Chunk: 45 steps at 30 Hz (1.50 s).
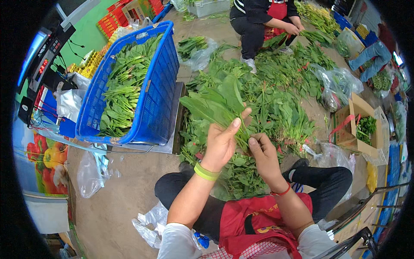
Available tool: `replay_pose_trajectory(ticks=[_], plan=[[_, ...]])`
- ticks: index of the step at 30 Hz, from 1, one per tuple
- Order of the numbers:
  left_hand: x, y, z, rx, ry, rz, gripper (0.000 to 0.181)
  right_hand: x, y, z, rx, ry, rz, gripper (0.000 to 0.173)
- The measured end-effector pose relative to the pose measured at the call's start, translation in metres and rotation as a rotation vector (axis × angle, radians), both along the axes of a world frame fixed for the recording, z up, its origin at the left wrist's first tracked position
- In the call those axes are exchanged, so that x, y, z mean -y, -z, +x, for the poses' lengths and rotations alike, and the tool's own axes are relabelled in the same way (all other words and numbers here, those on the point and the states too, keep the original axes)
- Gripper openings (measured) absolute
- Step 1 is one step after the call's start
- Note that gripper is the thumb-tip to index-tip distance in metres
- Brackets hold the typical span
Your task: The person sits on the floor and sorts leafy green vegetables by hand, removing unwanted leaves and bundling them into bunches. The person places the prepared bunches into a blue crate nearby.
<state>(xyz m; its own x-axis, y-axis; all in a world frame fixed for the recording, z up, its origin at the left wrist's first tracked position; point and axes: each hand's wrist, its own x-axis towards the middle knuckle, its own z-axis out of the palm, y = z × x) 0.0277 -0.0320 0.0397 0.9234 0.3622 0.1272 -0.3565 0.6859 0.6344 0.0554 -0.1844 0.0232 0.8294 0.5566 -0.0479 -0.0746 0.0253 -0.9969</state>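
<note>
A small bunch of leafy greens point(215, 105), likely spinach, is raised in front of me with its leaves pointing up and left. My left hand point(223, 139) wraps around the stems, thumb on top; a yellow-green band circles that wrist. At the lower stem ends, the thumb and fingers of my right hand point(263, 153) pinch the bunch. A red cord is on the right wrist. Below both hands spreads a wide heap of loose greens point(278, 110) on the floor, reaching to my crossed legs and red apron point(258, 217).
To the left, a blue plastic crate point(155, 87) of stacked greens stands on a scale platform point(176, 119). Across the heap a co-worker point(255, 29) sits handling greens. At right are a cardboard box point(343, 129) and clear plastic bags point(339, 82). Another bag point(89, 174) lies at left.
</note>
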Motion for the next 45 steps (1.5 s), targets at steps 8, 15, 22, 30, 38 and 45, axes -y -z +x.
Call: replay_pose_trajectory(ticks=[8, 15, 22, 30, 38, 45], plan=[[-0.002, 0.007, -0.006, -0.116, -0.139, 0.04, 0.04, -0.01, 0.01, -0.006, 0.154, 0.125, -0.098, 0.024], [-0.005, 0.006, -0.006, -0.157, -0.412, 0.013, 0.018, -0.028, 0.021, -0.005, -0.263, 0.384, 0.209, 0.022], [-0.019, 0.004, -0.005, -0.015, -0.383, -0.026, 0.017, -0.006, 0.093, 0.031, -0.4, 0.085, -0.29, 0.042], [-0.029, 0.006, -0.014, -0.039, -0.256, -0.215, 0.029, -0.015, -0.004, 0.026, 0.318, -0.098, -0.161, 0.051], [-0.035, -0.003, -0.02, -0.655, -0.124, 0.283, 0.044, -0.065, 0.011, 0.028, 0.486, -0.306, -0.236, 0.051], [-0.055, -0.028, -0.045, -0.116, -0.709, 0.492, 0.064, -0.15, -0.043, 0.021, -0.087, -0.346, 0.084, 0.028]])
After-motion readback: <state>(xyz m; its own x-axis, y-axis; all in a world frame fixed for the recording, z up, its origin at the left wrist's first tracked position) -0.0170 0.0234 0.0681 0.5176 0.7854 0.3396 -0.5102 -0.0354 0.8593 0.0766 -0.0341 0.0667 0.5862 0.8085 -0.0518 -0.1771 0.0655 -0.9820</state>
